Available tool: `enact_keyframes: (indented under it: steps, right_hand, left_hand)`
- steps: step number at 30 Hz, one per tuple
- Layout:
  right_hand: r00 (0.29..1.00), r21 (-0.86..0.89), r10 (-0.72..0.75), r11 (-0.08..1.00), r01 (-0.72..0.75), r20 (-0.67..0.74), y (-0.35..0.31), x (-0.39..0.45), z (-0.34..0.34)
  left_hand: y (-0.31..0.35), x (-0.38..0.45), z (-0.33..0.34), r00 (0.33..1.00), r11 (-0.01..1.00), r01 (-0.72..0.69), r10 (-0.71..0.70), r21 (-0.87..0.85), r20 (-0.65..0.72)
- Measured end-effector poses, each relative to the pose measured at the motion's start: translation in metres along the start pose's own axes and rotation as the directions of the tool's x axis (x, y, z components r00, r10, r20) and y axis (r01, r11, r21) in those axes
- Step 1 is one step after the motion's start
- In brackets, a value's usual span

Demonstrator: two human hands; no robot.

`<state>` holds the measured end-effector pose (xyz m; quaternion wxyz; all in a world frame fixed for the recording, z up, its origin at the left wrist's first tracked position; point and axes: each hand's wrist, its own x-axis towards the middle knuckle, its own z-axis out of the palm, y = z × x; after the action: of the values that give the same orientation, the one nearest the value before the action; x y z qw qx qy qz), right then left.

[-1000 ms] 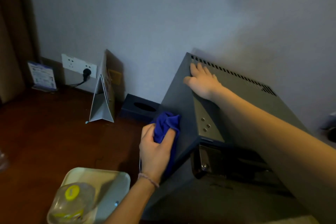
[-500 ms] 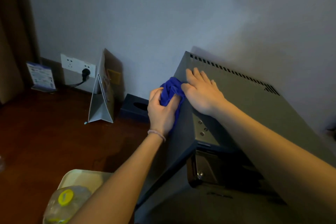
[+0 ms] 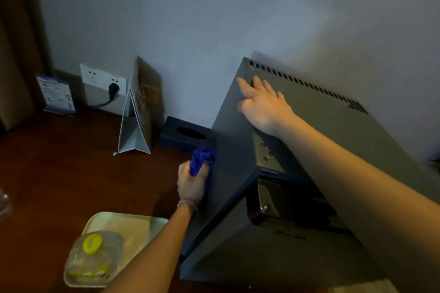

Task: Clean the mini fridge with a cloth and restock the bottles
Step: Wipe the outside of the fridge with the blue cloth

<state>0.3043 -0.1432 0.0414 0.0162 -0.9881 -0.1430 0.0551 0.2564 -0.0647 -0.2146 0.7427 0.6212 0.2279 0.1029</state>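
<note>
Left hand point(image 3: 192, 182) grips cloth point(image 3: 202, 158) against mini fridge point(image 3: 233, 140) side; right hand point(image 3: 264, 107) spread flat on top.

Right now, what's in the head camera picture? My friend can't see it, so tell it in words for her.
A person's left hand grips a blue cloth against the side of a grey mini fridge, while the right hand rests flat on its top. A clear bottle with a yellow cap stands on a pale tray on the wooden table.

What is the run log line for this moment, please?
step: wiping fridge side | left hand: grips blue cloth against mini fridge | right hand: flat on fridge top | bottle: on tray
</note>
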Motion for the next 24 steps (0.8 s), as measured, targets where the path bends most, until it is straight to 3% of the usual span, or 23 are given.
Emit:
enact_keyframes:
  steps: [5, 9, 14, 17, 24]
  right_hand:
    - [1.0, 0.02, 0.012, 1.0, -0.012, 0.015, -0.003, -0.009, -0.003]
    - [0.999, 0.037, -0.005, 0.999, 0.003, 0.039, -0.001, -0.02, -0.002]
    - [0.999, 0.034, -0.017, 0.999, 0.016, 0.041, -0.002, -0.023, 0.0]
    - [0.999, 0.012, -0.015, 1.0, 0.015, 0.028, -0.004, -0.02, 0.001]
    - [0.997, -0.048, 0.031, 0.998, -0.027, 0.067, -0.021, 0.003, -0.004]
  left_hand:
    - [0.011, -0.051, -0.016, 1.0, 0.996, 0.01, -0.01, -0.09, 0.001]
    - [0.049, -0.088, -0.017, 0.976, 0.96, -0.216, 0.216, -0.176, -0.015]
    - [0.103, -0.088, -0.006, 0.872, 0.844, -0.481, 0.489, -0.237, -0.032]
    - [0.113, -0.066, 0.003, 0.871, 0.838, -0.486, 0.489, -0.249, -0.055]
    - [0.117, 0.017, 0.035, 0.942, 0.901, -0.328, 0.333, -0.285, -0.032]
